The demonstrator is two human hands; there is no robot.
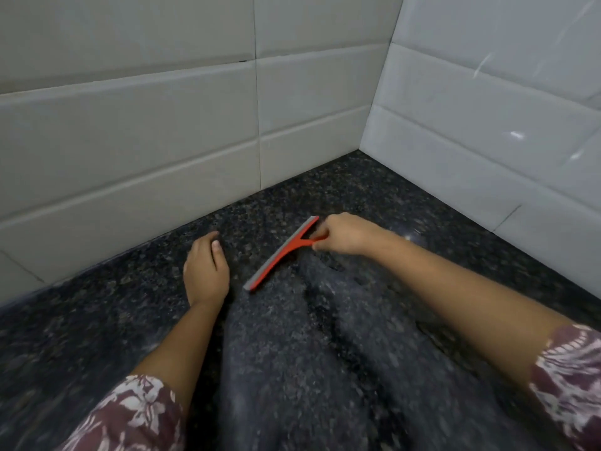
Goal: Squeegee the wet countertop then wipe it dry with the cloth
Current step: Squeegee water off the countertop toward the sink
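A red squeegee [282, 254] with a grey rubber blade lies edge-down on the dark speckled countertop [97, 320]. My right hand [341, 234] grips its short red handle from the right. The blade runs diagonally from near left to far right. A pale wet film [292, 336] spreads over the counter on the near side of the blade, with darker streaks through it. My left hand [205, 270] rests flat on the counter just left of the blade, palm down, holding nothing. No cloth is in view.
White tiled walls stand at the back [162, 125] and on the right [487, 125], meeting in a corner beyond the squeegee. Patterned maroon sleeves show at the bottom corners.
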